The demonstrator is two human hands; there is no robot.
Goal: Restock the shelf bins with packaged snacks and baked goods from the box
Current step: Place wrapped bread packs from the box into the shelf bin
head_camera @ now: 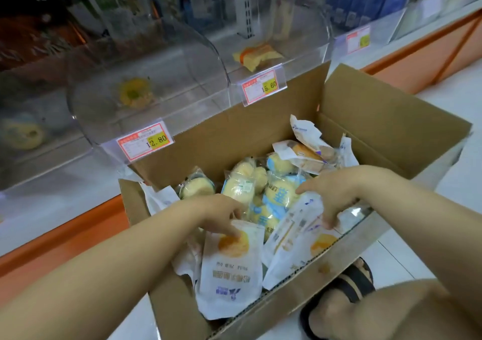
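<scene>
An open cardboard box (pixel 370 110) stands on the floor against the shelf, filled with several packaged baked goods. My left hand (pixel 219 215) pinches the top edge of a white packet with an orange round cake picture (pixel 230 269) at the box's near side. My right hand (pixel 336 191) grips another white packet (pixel 292 235) lying beside it, fingers curled over its upper end. Behind the hands lie clear packs of yellow buns (pixel 242 183) and blue-printed packs (pixel 276 201).
Clear acrylic shelf bins (pixel 146 60) stand behind the box, with price tags 12.80 (pixel 146 142) and 15.60 (pixel 263 86). A yellow packet (pixel 257 55) lies in the right bin. An orange shelf base (pixel 430 52) runs along the floor. My sandalled foot (pixel 339 295) is beside the box.
</scene>
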